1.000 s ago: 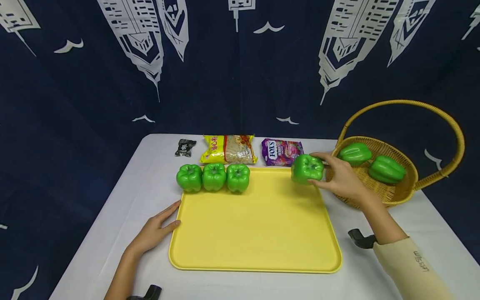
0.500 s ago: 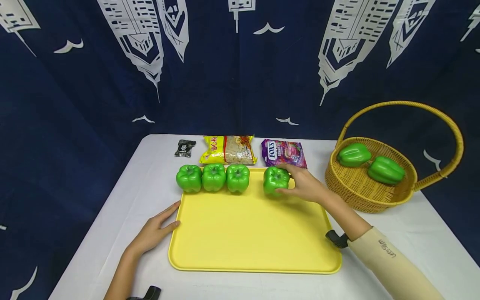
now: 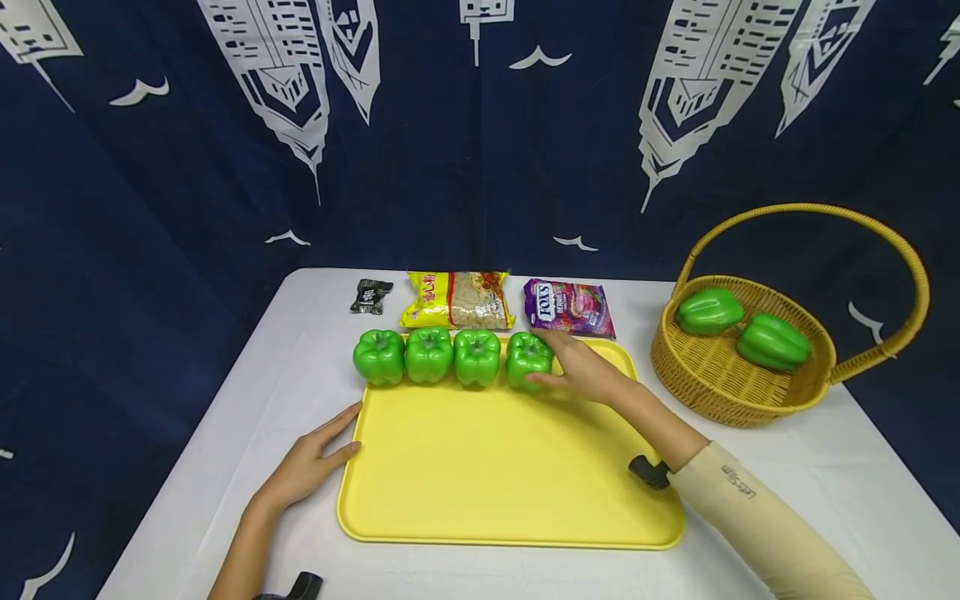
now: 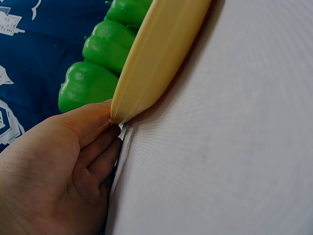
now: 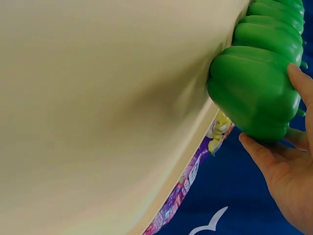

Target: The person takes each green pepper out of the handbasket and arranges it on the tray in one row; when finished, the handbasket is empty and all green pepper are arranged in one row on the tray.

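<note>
My right hand point(image 3: 581, 371) holds a green bell pepper point(image 3: 525, 360) between thumb and fingers at the far edge of the yellow tray point(image 3: 495, 467). In the right wrist view this bell pepper point(image 5: 252, 90) has the thumb on one side and fingertips on the other. To its left, three more peppers point(image 3: 428, 356) stand in a row along the same edge, a narrow gap beside the held one. With fingers extended, my left hand point(image 3: 303, 467) touches the tray's left edge; the left wrist view shows the fingertips against the tray rim point(image 4: 151, 63).
A wicker basket point(image 3: 720, 392) with a tall handle stands at the right, two green peppers point(image 3: 774, 342) inside. Behind the tray lie a small black packet point(image 3: 371, 296), a yellow food bag point(image 3: 457, 300) and a purple Fox's candy bag point(image 3: 570, 307). A dark blue patterned curtain point(image 3: 480, 167) hangs behind.
My right hand has carried the pepper left from beside the basket to the end of the row, lowering it at the tray's far edge. The left hand stays in place.
</note>
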Action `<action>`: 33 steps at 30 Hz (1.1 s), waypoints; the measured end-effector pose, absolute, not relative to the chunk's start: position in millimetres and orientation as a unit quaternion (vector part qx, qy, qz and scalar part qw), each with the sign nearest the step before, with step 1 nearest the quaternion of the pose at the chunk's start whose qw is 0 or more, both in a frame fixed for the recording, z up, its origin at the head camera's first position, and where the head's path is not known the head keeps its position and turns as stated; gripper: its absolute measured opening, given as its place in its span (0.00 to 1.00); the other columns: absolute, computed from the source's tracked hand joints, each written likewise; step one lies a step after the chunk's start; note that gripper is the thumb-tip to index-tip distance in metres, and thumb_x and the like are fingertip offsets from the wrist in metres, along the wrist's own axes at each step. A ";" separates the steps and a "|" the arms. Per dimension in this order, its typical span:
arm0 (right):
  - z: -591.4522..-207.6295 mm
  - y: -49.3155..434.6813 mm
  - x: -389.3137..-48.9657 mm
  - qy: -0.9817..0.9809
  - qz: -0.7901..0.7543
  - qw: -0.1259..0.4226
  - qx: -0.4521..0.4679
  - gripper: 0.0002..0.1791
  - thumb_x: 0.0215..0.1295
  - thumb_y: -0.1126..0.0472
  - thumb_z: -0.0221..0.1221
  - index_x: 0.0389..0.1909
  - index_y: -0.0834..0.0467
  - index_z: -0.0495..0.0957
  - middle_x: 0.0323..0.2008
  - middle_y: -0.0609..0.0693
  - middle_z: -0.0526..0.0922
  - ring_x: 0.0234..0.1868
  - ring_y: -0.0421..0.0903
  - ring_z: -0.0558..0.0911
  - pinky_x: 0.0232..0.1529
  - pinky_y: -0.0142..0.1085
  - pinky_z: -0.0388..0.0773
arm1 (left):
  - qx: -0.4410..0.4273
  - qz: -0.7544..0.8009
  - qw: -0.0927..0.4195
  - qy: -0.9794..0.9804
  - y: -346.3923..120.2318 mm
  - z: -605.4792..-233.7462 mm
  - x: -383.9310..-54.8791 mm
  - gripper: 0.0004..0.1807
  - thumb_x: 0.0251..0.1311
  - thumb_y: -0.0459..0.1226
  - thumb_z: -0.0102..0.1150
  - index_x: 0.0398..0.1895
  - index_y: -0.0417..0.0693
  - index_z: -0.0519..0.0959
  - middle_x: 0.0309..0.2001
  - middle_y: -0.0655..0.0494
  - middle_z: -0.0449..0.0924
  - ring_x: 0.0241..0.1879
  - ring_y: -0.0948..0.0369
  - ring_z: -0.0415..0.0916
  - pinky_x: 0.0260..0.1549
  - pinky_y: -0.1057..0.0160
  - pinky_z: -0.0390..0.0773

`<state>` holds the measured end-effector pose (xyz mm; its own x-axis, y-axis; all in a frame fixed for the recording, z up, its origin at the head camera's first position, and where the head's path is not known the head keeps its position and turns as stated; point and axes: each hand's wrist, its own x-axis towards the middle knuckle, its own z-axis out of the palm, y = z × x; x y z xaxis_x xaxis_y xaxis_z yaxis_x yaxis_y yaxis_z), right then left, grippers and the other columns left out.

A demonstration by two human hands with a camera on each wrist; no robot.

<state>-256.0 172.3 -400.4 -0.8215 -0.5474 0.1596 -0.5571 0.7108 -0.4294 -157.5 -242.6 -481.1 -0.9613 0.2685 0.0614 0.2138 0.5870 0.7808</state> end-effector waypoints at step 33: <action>-393.9 199.9 -248.4 -0.924 0.225 0.069 0.300 0.45 0.54 0.44 0.64 0.67 0.60 0.56 0.64 0.60 0.62 0.65 0.58 0.60 0.61 0.54 0.60 | 0.143 0.439 0.032 0.886 -243.5 -482.3 -158.2 0.33 0.62 0.49 0.53 0.69 0.54 0.59 0.68 0.52 0.56 0.67 0.49 0.51 0.63 0.45 0.53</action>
